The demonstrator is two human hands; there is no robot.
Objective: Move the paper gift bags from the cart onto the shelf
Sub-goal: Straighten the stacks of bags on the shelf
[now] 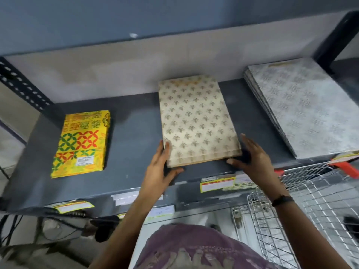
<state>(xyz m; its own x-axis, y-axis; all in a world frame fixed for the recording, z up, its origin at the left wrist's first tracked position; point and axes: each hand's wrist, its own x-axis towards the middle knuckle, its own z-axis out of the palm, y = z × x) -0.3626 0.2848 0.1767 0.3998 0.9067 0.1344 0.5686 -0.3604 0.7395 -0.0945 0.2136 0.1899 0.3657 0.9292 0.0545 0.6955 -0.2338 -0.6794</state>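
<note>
A flat stack of cream gift bags with gold motifs (196, 117) lies in the middle of the grey metal shelf (134, 133). My left hand (160, 167) rests against the stack's near left corner, fingers spread along its edge. My right hand (252, 158) is at the near right corner, fingers apart, thumb by the front edge. Neither hand grips the stack. At the shelf's left lies a yellow stack of bags with red and green patterns (81, 144). A larger stack of silver-grey patterned bags (299, 109) lies at the right. The wire cart (303, 202) stands at the lower right.
Dark perforated uprights frame the shelf at the left (23, 88) and right (334, 39). Yellow price labels (217, 184) hang along the shelf's front edge. Bare shelf surface shows between the stacks. Cables and clutter sit below the shelf at the lower left.
</note>
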